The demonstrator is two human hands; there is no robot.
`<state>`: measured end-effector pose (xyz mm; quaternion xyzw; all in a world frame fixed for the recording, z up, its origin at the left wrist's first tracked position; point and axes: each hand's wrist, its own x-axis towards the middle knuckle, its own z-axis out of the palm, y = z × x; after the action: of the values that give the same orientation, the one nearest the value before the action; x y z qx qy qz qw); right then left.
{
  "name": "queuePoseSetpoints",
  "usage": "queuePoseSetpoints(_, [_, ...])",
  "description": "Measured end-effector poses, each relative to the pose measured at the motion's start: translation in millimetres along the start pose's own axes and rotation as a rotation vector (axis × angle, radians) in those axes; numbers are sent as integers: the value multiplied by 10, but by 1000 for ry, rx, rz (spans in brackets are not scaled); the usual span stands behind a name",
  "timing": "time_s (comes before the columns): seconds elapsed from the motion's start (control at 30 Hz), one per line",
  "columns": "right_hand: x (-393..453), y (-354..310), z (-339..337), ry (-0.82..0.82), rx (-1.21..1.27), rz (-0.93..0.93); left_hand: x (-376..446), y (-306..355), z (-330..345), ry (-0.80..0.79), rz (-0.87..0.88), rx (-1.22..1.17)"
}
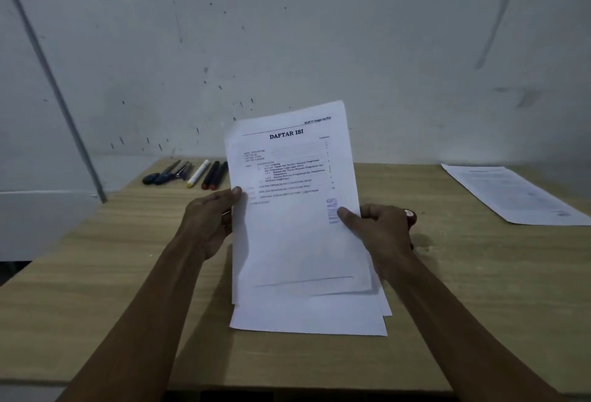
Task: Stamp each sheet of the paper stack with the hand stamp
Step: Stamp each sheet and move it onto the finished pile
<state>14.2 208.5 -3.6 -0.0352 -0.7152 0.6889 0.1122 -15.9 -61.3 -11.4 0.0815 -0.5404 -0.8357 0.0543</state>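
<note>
Fingers of both hands, left hand [212, 214] and right hand [382, 230], pinch the paper stack [297, 225] between them, its top sheet headed "DAFTAR ISI" and stamped blue.

The table [128, 257] is light wood-grain laminate, matt. On it, the paper stack [297, 209] is thin matt white paper. Behind the stack, the pens [211, 174] look smooth plastic; the wall [319, 33] is matt, scuffed paint.

Both hands grip paper stack [297, 209] upright over wooden table [128, 257]; blue stamp mark on top sheet.
</note>
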Motion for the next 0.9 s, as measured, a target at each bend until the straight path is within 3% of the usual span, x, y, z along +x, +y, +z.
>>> queuePoseSetpoints(0.1, [14,-51,-38,27,8,-49,20,35,39,-68,-6,59])
queuePoseSetpoints(0.27, [99,-170,-171,34,15,-69,85,119,261,-16,38,137])
queuePoseSetpoints(0.47, [287,-428,-496,66,13,-73,198,246,797,-59,39,141])
queuePoseSetpoints(0.77, [786,-706,-1454,363,-135,-121,287,253,2061,-128,66,236])
queuePoseSetpoints(0.9, [1059,-656,-1991,479,-363,-97,320,78,2750,-207,69,365])
